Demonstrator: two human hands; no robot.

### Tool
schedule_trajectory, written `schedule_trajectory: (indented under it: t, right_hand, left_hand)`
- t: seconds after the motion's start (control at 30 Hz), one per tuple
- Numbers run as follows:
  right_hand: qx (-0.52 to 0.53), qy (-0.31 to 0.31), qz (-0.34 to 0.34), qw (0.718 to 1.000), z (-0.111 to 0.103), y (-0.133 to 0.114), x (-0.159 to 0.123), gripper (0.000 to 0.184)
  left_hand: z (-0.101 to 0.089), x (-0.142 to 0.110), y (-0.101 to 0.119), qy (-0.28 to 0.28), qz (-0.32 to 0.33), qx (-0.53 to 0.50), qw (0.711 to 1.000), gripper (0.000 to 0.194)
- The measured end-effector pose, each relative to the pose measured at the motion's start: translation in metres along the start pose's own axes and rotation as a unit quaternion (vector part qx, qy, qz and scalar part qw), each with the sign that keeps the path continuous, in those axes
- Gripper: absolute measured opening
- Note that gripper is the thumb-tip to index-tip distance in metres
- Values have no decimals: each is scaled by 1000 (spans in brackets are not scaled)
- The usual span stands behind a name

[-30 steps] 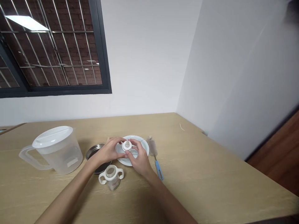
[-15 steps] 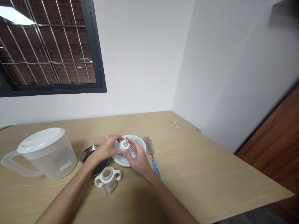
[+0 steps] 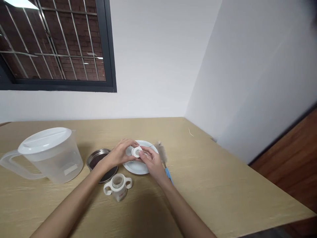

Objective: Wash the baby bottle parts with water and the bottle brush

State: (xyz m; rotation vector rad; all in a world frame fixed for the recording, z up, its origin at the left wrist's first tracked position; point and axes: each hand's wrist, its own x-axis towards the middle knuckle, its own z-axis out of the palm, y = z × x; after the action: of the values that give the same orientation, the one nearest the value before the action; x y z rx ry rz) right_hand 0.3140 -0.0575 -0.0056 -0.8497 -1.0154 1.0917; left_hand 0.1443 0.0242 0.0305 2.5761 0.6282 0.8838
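Note:
Between my two hands is a white baby bottle collar (image 3: pixel 136 151) with its teat, held over the white plate (image 3: pixel 138 169). My left hand (image 3: pixel 120 153) grips it from the left with thumb and fingers. From the right, my right hand (image 3: pixel 154 163) pinches it, the thumb lying against its round face. The collar is tilted, and the teat's tip is hard to make out. Nearer to me, a small two-handled baby bottle (image 3: pixel 119 189) stands upright on the table with its mouth uncovered.
A round metal pan (image 3: pixel 98 153) lies partly under my left forearm. On the left stands a lidded clear plastic pitcher (image 3: pixel 58 165). A bottle brush (image 3: pixel 162 153) with a blue handle lies right of the plate. Farther back is a thin white strip (image 3: pixel 190 132).
My hands have turned the collar: the teat that pointed up toward me is now tipped away, and the ring's round face shows. The view has shifted slightly.

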Motion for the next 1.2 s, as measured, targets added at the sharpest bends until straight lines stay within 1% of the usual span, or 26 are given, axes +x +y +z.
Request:
schedule_trajectory:
  t: [0.2,0.4,0.5,0.6,0.77,0.87,0.97,1.07,1.13,1.2]
  right_hand:
    - [-58,-10,18,998,-2,-4,-2,43]
    - [-65,-19,21,997,-3,-8,-3,42]
    - [-73,1,15,997,-4,-7,-2,39]
    - [-81,21,22,996,-5,-7,-2,38]
    - [-98,14,23,995,-5,-8,-2,42]
    - [-99,28,16,995,-5,-7,-1,44]
    - [-112,46,14,993,-5,-6,0,48]
    - [-157,60,6,986,-6,-5,-2,49]
    - [-211,74,-22,974,-7,-4,-4,48]
    - [-268,89,-61,957,-7,-2,-5,44]
  left_hand:
    - [5,2,-1,1,2,-53,999,28]
    - [8,1,-1,9,-7,-85,996,29]
    - [9,1,3,12,-5,-98,995,29]
    - [11,3,6,16,3,-90,996,30]
    - [15,4,5,29,10,-85,996,25]
    - [15,3,5,33,13,-88,995,29]
    - [14,2,5,45,15,-65,997,33]
    - [14,2,5,39,19,-53,998,36]
    - [14,1,6,26,12,-51,998,38]
    - [13,0,5,7,-3,-51,999,40]
